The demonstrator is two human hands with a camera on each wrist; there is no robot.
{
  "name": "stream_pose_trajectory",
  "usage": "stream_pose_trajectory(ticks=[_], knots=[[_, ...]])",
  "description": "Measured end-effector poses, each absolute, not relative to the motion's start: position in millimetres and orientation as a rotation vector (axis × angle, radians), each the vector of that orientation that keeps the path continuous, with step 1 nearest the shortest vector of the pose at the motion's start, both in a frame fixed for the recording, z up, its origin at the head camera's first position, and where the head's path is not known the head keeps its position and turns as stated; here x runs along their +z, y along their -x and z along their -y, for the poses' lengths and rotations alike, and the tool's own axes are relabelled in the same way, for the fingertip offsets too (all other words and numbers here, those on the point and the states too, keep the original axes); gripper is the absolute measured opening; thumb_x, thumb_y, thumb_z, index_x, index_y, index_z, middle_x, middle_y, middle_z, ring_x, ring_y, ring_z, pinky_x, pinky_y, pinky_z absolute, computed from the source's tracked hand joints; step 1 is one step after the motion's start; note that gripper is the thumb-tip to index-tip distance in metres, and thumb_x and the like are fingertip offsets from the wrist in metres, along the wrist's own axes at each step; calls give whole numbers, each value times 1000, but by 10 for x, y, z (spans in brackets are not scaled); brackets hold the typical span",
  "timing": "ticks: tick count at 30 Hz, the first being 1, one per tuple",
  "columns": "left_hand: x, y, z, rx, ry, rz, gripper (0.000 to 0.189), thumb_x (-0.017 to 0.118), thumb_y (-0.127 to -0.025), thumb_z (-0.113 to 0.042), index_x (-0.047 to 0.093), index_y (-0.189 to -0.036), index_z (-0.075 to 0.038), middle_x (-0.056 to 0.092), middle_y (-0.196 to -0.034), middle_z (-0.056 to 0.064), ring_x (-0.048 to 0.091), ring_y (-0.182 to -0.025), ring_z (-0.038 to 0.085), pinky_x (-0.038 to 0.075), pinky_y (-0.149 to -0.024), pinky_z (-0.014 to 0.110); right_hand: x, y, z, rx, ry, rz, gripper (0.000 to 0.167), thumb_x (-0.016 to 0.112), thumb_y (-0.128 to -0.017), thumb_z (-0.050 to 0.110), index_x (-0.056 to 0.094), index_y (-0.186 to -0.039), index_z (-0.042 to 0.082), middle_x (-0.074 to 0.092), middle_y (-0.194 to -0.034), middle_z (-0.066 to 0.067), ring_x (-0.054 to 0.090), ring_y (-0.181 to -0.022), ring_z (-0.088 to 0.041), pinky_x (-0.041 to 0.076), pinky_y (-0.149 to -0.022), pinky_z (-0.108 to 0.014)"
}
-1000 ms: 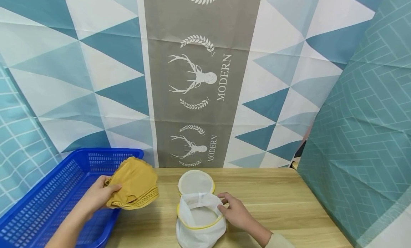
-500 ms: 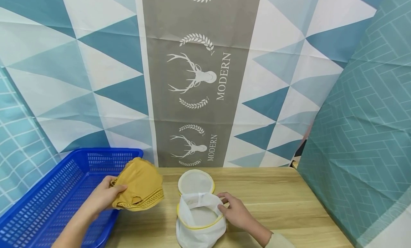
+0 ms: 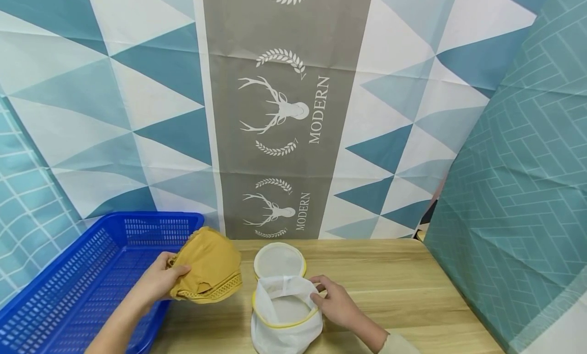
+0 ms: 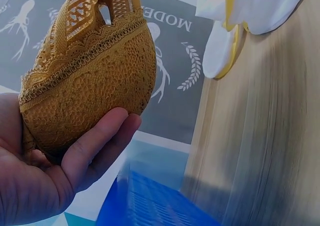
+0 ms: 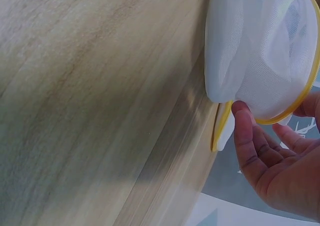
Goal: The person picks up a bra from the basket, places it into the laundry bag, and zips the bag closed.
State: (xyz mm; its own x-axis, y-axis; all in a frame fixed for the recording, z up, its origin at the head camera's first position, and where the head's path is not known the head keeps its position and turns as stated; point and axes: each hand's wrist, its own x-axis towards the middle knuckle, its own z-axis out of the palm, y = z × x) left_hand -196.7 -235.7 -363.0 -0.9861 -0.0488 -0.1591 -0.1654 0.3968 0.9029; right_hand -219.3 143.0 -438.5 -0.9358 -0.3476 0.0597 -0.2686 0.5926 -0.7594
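Note:
My left hand grips a folded mustard-yellow bra by its left side, above the table between the basket and the bag. Lace cups and a wide lace strap show on the bra in the left wrist view. A white mesh laundry bag with yellow trim stands upright on the table, its mouth facing up and its round lid folded back behind it. My right hand pinches the right side of the bag's yellow rim, seen closer on the mesh bag in the right wrist view.
A large blue plastic basket with slotted walls stands at the left. Under the bag is a wood-grain table. A patterned cloth hangs behind the table, and a teal cloth drapes down on the right.
My left hand has moved right with the bra, away from the basket and closer to the bag. The right hand and the bag have stayed in place.

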Motion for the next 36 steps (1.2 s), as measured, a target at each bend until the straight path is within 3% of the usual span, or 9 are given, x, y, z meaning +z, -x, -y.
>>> stream_pose_trajectory(ticks=[36], knots=[[-3705,1999,1946,1690,157,-2582,38,48,-94,-12,32,-122,6,52,-93,20,60,-67,16,55,-57,34,-4384,2189,-1437,-1277,530,-2708,35,56,-93,19,53,-124,5,62,-103,-13,52,-59,-9,45,-51,-23]])
